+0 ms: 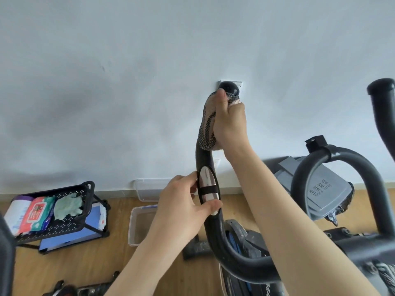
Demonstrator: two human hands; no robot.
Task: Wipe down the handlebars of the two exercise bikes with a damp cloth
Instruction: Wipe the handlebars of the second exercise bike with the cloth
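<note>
A black exercise-bike handlebar (pixel 215 231) curves up through the middle of the view and ends in a round cap near the wall. My right hand (pixel 232 122) grips the handlebar's upper end with a checkered cloth (pixel 205 130) wrapped round the bar under the palm. My left hand (pixel 183 210) holds the bar lower down, thumb and fingers curled round the shiny silver pulse sensor (pixel 208 184). The same bike's other handlebar (pixel 382 129) rises at the far right, with a looped bar (pixel 333 159) below it.
A black mesh cart (pixel 85 212) at the left holds wet-wipe packs and a green cloth. Two clear plastic tubs (pixel 136 225) sit on the wooden floor by the white wall. A grey lidded bin (pixel 324 189) stands behind the right bar.
</note>
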